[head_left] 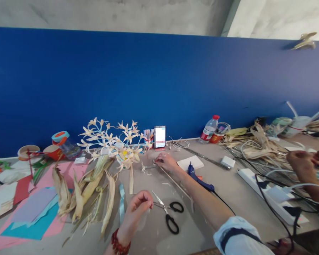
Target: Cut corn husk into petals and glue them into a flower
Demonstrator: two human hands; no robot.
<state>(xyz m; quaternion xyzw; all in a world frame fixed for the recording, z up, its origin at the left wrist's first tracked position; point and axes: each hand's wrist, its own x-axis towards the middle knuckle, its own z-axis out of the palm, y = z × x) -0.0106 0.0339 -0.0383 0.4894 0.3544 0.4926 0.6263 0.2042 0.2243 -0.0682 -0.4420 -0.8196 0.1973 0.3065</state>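
Note:
My left hand (140,209), with a red bead bracelet at the wrist, is closed in a pinch just left of the black-handled scissors (167,212); what its fingers hold is too small to tell. Farther forward, my right hand (165,161) reaches out near the standing phone (160,136). Its fingers are closed at the upper end of a thin pale strip (175,184), but their contents are unclear. White husk flowers (108,141) on pale blue stems stand at the left, and dried husks (93,184) lie below them. A blue glue gun (199,179) rests right of my right forearm.
Coloured paper sheets (33,212) cover the left side. A red-capped bottle (210,129) stands by the blue partition (149,81). At right are a white power strip (272,196), cables, a husk pile (263,141) and another person's hands (303,163).

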